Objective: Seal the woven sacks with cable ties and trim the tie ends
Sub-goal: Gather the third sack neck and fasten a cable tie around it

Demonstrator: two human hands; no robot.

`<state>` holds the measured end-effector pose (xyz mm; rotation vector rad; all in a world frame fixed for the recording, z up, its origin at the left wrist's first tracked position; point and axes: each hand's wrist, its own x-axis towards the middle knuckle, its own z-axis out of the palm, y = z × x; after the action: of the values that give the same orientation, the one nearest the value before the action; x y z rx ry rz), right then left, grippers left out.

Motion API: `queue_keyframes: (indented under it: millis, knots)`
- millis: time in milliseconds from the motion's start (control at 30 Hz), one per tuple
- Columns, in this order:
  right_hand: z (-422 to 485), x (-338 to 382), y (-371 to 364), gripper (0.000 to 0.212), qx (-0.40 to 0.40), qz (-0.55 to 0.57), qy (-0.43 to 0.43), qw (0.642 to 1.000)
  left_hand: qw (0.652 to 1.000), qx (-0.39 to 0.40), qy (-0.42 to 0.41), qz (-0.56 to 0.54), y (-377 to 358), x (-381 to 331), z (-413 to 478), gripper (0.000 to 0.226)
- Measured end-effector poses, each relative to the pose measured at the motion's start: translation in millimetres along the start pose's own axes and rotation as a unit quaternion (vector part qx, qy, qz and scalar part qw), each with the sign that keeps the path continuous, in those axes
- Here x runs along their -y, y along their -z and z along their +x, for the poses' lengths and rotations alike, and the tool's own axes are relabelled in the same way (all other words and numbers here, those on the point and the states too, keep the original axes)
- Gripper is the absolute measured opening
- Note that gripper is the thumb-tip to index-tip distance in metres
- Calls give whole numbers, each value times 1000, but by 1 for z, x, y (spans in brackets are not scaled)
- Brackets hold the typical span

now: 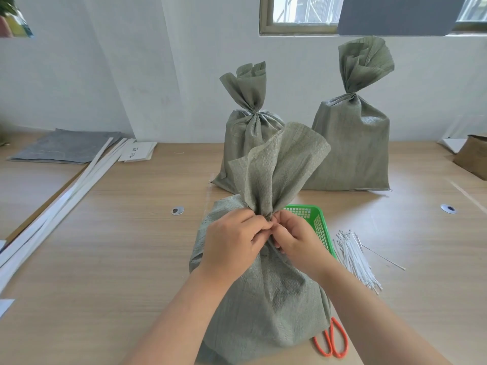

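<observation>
Fingers [259, 227] of the left hand [232, 241] and right hand [297, 238] are pinching the gathered neck of the nearest woven sack [263, 299], which is standing on the tabletop [118, 259].

Illegible handwriting on white card [137, 152]

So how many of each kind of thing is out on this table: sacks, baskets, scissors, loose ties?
Green woven sacks: 3 — near sack gripped at the neck by the left hand and right hand, middle sack, far sack
Green mesh basket: 1
Orange-handled scissors: 1
Bundle of white cable ties: 1, individual ties too many to count
Total: 6
</observation>
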<state>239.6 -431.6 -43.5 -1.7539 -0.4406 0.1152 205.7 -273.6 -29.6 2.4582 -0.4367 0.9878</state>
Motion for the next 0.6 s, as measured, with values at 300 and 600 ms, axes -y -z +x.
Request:
queue_keyframes:
  millis: [300,600]
  knots:
    - [0,2,0,12,8,-4,-21,1000,999,32,-5,17,5,6,7,13]
    - [1,5,5,13,17,13,-47,999,996,63,39,-56,4,17,13,6]
